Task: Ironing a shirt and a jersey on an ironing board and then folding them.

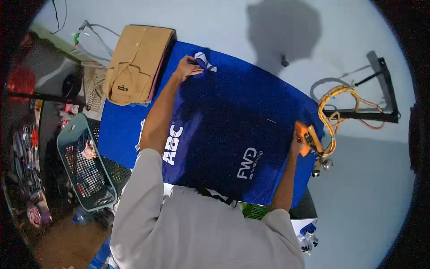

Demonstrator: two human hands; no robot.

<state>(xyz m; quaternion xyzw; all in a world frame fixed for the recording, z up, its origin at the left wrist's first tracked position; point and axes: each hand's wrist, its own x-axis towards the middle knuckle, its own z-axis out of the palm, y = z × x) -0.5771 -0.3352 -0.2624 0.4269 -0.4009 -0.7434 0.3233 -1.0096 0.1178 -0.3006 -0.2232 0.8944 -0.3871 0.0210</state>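
A dark blue cloth (pixel 215 134) with white printed lettering lies spread over a bright blue covered table (pixel 117 131) before me. At its far left part, my left hand (pixel 188 69) has its fingers and thumb about a blue-and-white striped piece of cloth (pixel 205 62). Whether that piece belongs to the dark cloth, I cannot tell. On the right, my right hand (pixel 295 144) grips an orange object (pixel 302 138), apparently a clothes iron, near the table's right edge. A tan wooden-looking handle (pixel 315 138) shows beside it. My own shadow darkens much of the cloth.
Folded tan shirts (pixel 134 64) are stacked at the table's far left corner. A grey-green plastic basket (pixel 86 164) holding some cloth stands left of the table. A yellow coiled cable (pixel 324 104) hangs from a black wall bracket (pixel 373 115) at right. The pale wall (pixel 215 20) borders the far side.
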